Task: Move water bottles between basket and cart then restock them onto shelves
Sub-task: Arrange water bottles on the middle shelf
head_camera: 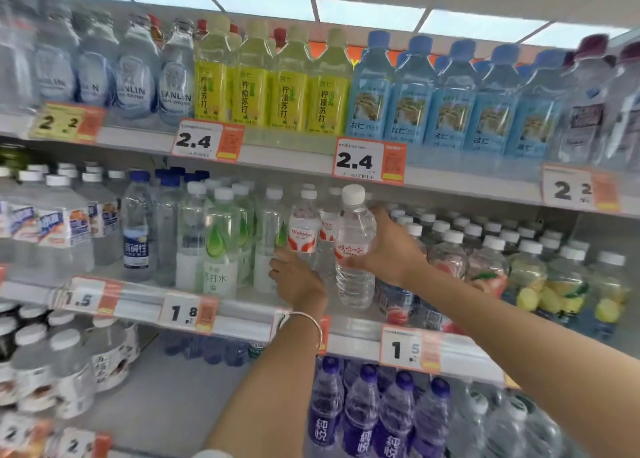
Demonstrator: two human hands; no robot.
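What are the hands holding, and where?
Right hand grips a clear bottle at its label. Left hand touches a shelved bottle low down; grip unclear.

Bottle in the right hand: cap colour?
White. The cap tops the clear bottle held by the right hand; head view shows it best.

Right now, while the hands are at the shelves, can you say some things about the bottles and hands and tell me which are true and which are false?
1. The right hand holds a bottle with a white cap. True.
2. That bottle is lying on its side. False: it is held upright.
3. The yellow bottles stand higher up than the held bottle. True.
4. The left wrist is bare. False: it wears a bracelet.
5. The purple-capped bottles stand above the yellow bottles. False: they stand far below them, lower than both hands.
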